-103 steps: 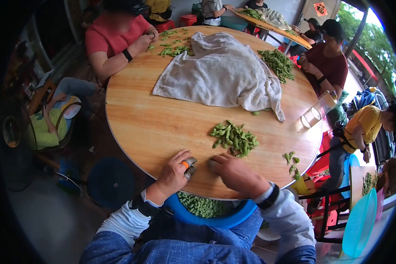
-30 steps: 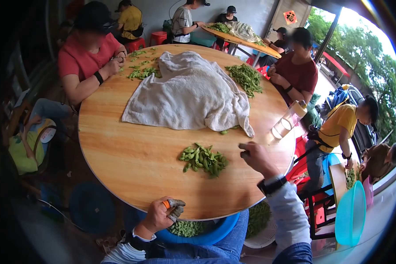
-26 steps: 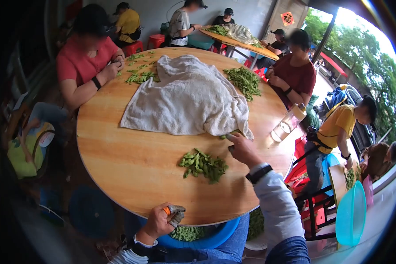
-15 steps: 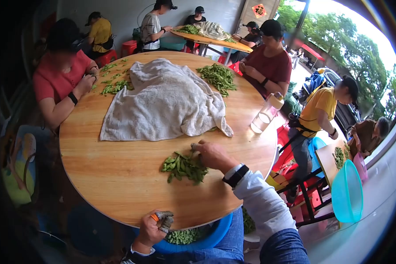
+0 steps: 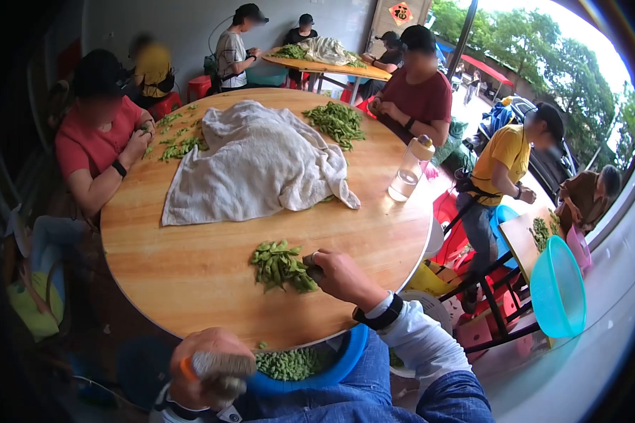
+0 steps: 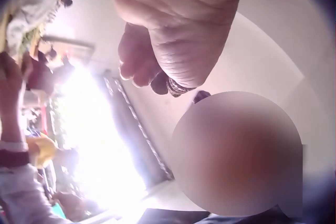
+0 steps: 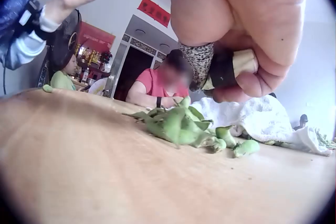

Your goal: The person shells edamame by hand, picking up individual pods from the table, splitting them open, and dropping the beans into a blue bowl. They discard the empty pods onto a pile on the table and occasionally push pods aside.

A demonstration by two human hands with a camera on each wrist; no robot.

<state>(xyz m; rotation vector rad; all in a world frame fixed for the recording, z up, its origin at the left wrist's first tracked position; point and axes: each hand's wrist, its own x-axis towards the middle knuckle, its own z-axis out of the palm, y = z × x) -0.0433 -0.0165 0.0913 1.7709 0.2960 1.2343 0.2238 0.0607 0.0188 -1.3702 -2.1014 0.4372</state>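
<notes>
A small pile of green soybean pods (image 5: 282, 266) lies on the round wooden table (image 5: 190, 282). My right hand (image 5: 339, 277) is at the pile's right edge, fingers bent down. In the right wrist view its thumb wears a speckled cover (image 7: 196, 62) and a finger has black and cream wrapping (image 7: 231, 69); no pod shows between them. My left hand (image 5: 212, 363) is raised above the table's front edge, fingers loosely bent, with grey finger covers and an orange band (image 5: 188, 369). Below it, a blue basin (image 5: 356, 349) holds shelled beans (image 5: 289, 363).
A pale towel (image 5: 261, 162) covers a heap mid-table. More pods (image 5: 335, 123) lie behind it, and a clear bottle (image 5: 406, 176) stands at the right. A single pod (image 5: 262, 345) lies at the front edge. People sit around; a turquoise basin (image 5: 559, 285) stands right.
My right hand went from the bean pile by the front edge to the towel's edge, then back to the pod pile. My left hand has lifted off the table edge toward the camera.
</notes>
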